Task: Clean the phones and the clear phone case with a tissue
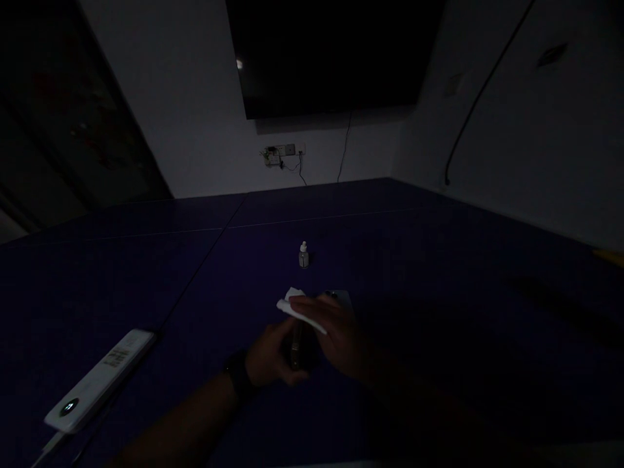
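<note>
The room is dim, so detail on the hands is poor. My left hand (270, 354), with a dark watch on its wrist, is closed round a dark phone-like object (295, 344) whose shiny narrow edge faces me. Just above it, my right hand (336, 328) grips a folded white wipe (302, 312), cloth or tissue, against the object's upper end. Partly hidden behind the right hand is a pale flat thing (344, 299) on the purple tabletop (244, 273). Beyond the hands stands a small clear bottle with a white cap (303, 255).
At the left lies a white power bank (104, 377) with a lit display and a cable (51, 446). A large dark screen (336, 58) hangs on the wall above wall sockets (285, 153). Something yellow (609, 257) shows at the right edge.
</note>
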Demonstrator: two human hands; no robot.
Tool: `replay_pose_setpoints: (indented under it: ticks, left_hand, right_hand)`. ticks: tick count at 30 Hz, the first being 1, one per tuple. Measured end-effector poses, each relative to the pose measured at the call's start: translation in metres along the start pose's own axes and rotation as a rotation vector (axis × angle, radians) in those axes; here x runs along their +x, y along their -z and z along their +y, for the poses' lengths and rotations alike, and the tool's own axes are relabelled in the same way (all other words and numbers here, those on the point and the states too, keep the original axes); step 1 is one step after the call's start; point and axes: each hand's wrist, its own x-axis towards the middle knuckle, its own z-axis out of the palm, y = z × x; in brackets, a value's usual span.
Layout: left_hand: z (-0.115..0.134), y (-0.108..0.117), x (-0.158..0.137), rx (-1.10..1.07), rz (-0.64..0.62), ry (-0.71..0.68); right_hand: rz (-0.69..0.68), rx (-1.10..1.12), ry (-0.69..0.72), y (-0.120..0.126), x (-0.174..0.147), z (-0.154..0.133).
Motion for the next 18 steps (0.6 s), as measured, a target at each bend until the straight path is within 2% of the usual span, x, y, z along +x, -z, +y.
replay_pose_setpoints:
  ticks: [2,3,6,8,9,14,16,18]
  left_hand:
    - [0.001,0.001,-0.002,-0.036,0.004,0.002]
    - [0.001,0.001,-0.002,-0.045,0.012,0.001]
    - [-0.001,-0.001,-0.003,-0.013,0.056,-0.011]
    - [-0.003,-0.001,-0.002,0.006,0.068,-0.009]
    - [-0.003,-0.002,-0.002,-0.003,0.056,-0.003]
    - [0.000,-0.001,-0.003,-0.091,0.010,0.003]
    - [0.001,-0.001,-0.003,-0.106,0.012,0.001]
    - [0.001,-0.001,-0.003,-0.115,0.002,-0.004]
  right_hand:
    - [0.029,-0.032,-0.089,0.000,-0.001,0.005]
    - [0.021,-0.031,-0.073,0.000,-0.002,0.006]
    - [-0.040,0.014,0.120,0.002,-0.003,0.004]
    - [-0.044,0.034,0.145,0.001,-0.002,0.003]
    - [-0.032,0.037,0.081,0.000,-0.002,0.003]
    - [0.001,0.173,-0.458,-0.006,-0.003,0.006]
    - [0.021,0.271,-0.560,-0.008,-0.004,0.004]
    - [0.054,0.340,-0.605,-0.009,-0.004,0.001]
